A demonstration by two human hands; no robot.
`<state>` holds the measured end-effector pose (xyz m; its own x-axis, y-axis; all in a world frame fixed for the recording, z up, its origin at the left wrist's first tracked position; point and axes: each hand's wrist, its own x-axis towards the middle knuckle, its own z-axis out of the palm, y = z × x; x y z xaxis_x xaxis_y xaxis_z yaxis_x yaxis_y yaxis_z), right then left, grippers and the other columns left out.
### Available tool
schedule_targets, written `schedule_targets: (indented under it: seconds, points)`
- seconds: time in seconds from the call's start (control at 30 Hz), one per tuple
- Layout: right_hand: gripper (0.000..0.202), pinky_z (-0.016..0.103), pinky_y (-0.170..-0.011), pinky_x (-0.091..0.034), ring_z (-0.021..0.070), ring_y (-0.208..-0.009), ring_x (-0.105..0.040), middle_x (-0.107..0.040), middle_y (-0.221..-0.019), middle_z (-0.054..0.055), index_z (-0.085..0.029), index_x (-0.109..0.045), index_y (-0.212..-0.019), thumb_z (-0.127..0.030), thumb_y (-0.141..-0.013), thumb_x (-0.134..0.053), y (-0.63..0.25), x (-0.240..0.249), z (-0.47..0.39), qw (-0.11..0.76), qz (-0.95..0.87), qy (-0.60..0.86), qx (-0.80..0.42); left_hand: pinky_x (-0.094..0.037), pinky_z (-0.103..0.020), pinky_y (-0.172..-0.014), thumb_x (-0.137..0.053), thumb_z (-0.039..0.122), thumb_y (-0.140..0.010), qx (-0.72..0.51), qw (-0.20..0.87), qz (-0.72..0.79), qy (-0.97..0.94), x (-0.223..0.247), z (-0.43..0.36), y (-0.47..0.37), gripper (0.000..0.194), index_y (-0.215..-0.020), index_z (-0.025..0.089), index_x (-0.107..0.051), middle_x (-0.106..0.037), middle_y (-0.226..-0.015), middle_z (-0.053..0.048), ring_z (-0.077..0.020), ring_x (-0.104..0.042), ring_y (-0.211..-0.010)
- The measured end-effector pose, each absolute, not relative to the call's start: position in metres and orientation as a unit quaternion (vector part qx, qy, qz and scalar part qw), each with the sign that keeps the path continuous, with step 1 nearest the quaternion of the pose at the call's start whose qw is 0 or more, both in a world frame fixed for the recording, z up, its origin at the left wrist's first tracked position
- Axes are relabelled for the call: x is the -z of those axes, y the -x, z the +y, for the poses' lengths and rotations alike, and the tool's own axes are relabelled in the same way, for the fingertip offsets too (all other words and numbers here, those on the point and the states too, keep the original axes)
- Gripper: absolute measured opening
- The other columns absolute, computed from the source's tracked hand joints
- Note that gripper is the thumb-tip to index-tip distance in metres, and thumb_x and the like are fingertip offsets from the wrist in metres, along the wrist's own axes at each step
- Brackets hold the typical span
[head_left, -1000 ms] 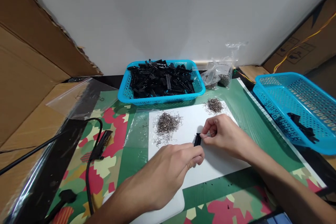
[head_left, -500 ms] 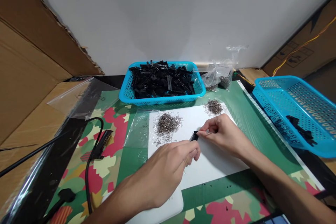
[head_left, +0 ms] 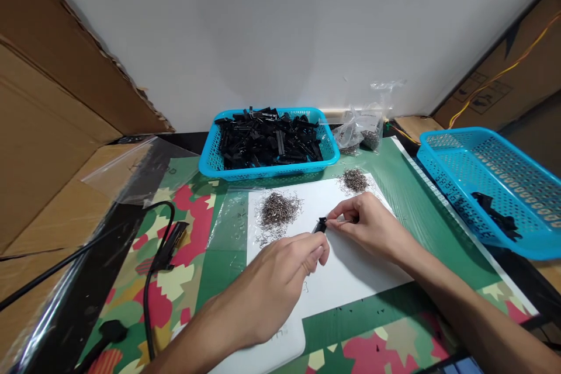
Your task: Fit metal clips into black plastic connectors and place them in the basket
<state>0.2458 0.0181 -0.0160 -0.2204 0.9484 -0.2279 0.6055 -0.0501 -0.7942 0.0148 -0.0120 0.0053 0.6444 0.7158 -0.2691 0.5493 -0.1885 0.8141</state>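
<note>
My left hand is closed on a small black part whose end sticks out past the fingers, over the white sheet. With thumb and fingertips pinched, my right hand meets the end of that part from the right. It holds a thin metal piece, mostly hidden by the fingers. A larger pile of tiny metal pieces lies on the sheet beyond my left hand. Beyond my right hand is a smaller pile.
Behind the sheet stands a blue basket full of black parts. Another blue basket at the right holds a few. Plastic bags lie at the back. A black cable and a black clip-like object are at the left.
Both hands and the black part appear slightly further left, as the view has shifted a little. The black part looks slightly turned, and the hands keep their grips.
</note>
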Motion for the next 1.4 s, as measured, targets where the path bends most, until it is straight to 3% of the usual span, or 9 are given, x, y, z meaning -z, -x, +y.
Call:
schedule_targets:
  seconds: [0.37, 0.47, 0.53, 0.67, 0.8, 0.9, 1.07, 1.23, 1.4]
  points:
    - [0.016, 0.027, -0.053, -0.029, 0.0126, -0.056, -0.045, -0.058, -0.059, -0.002, -0.017, -0.085, -0.089, -0.026, -0.087, -0.072, -0.251, 0.015, 0.021, 0.195, -0.677, 0.57, -0.423, -0.035, -0.032, -0.073, -0.037, 0.028, -0.114, -0.071, 0.493, 0.419, -0.759, -0.008, -0.008, -0.016, 0.028, -0.089, 0.024, -0.049, -0.056, -0.087, 0.005, -0.0169, -0.051, -0.08]
    - [0.015, 0.027, -0.053, -0.029, 0.0126, -0.055, -0.045, -0.055, -0.058, -0.003, -0.018, -0.083, -0.092, -0.027, -0.091, -0.071, -0.254, 0.013, 0.02, 0.231, -0.694, 0.557, -0.394, -0.035, -0.032, -0.074, -0.036, 0.03, -0.115, -0.07, 0.497, 0.42, -0.756, -0.011, -0.008, -0.016, 0.029, -0.089, 0.024, -0.048, -0.055, -0.086, 0.005, -0.0164, -0.05, -0.08]
    - [0.021, 0.027, -0.056, -0.034, 0.0141, -0.061, -0.051, -0.062, -0.066, -0.001, -0.019, -0.081, -0.093, -0.03, -0.099, -0.064, -0.255, 0.012, 0.02, 0.292, -0.695, 0.543, -0.369, -0.035, -0.032, -0.073, -0.036, 0.031, -0.115, -0.067, 0.495, 0.424, -0.756, -0.012, -0.009, -0.016, 0.029, -0.089, 0.024, -0.047, -0.054, -0.086, 0.006, -0.0161, -0.049, -0.081]
    - [0.028, 0.029, -0.075, -0.049, 0.0188, -0.09, -0.067, -0.073, -0.103, 0.006, -0.022, -0.08, -0.109, -0.028, -0.108, -0.053, -0.254, 0.013, 0.019, 0.391, -0.706, 0.497, -0.318, -0.034, -0.032, -0.073, -0.034, 0.033, -0.115, -0.061, 0.497, 0.429, -0.752, -0.014, -0.009, -0.014, 0.03, -0.09, 0.025, -0.047, -0.055, -0.088, 0.005, -0.0163, -0.05, -0.082]
    - [0.028, 0.031, -0.08, -0.053, 0.0194, -0.094, -0.07, -0.072, -0.108, 0.007, -0.025, -0.08, -0.12, -0.021, -0.108, -0.055, -0.252, 0.017, 0.019, 0.399, -0.761, 0.448, -0.247, -0.033, -0.033, -0.071, -0.033, 0.032, -0.115, -0.046, 0.493, 0.441, -0.749, -0.015, -0.009, -0.012, 0.029, -0.092, 0.025, -0.049, -0.056, -0.088, 0.005, -0.0171, -0.051, -0.082]
    - [0.022, 0.029, -0.078, -0.054, 0.0187, -0.089, -0.073, -0.078, -0.104, 0.006, -0.024, -0.082, -0.113, -0.019, -0.105, -0.061, -0.251, 0.018, 0.018, 0.421, -0.754, 0.452, -0.222, -0.034, -0.032, -0.071, -0.032, 0.033, -0.115, -0.038, 0.495, 0.445, -0.745, -0.016, -0.009, -0.011, 0.029, -0.093, 0.026, -0.049, -0.056, -0.088, 0.005, -0.0174, -0.051, -0.082]
    - [0.016, 0.026, -0.067, -0.058, 0.0167, -0.074, -0.074, -0.08, -0.083, 0.002, -0.02, -0.08, -0.092, -0.025, -0.101, -0.068, -0.248, 0.012, 0.015, 0.451, -0.675, 0.486, -0.324, -0.036, -0.032, -0.074, -0.026, 0.042, -0.116, -0.03, 0.491, 0.446, -0.748, -0.015, -0.009, -0.01, 0.036, -0.096, 0.026, -0.05, -0.06, -0.091, 0.003, -0.019, -0.053, -0.085]
    - [0.015, 0.027, -0.07, -0.062, 0.0171, -0.074, -0.076, -0.081, -0.084, 0.002, -0.02, -0.078, -0.087, -0.028, -0.098, -0.071, -0.24, 0.019, 0.014, 0.467, -0.636, 0.501, -0.355, -0.039, -0.032, -0.079, -0.024, 0.048, -0.115, -0.032, 0.482, 0.447, -0.753, -0.009, -0.01, -0.007, 0.041, -0.102, 0.027, -0.056, -0.064, -0.097, -0.001, -0.0218, -0.057, -0.093]
    - [0.019, 0.029, -0.069, -0.064, 0.0176, -0.071, -0.077, -0.078, -0.081, 0.003, -0.021, -0.065, -0.087, -0.034, -0.1, -0.07, -0.221, 0.038, 0.013, 0.527, -0.589, 0.5, -0.355, -0.041, -0.032, -0.085, -0.023, 0.047, -0.116, -0.028, 0.485, 0.436, -0.758, -0.004, -0.009, -0.006, 0.04, -0.103, 0.027, -0.055, -0.062, -0.097, 0.0, -0.0206, -0.057, -0.096]
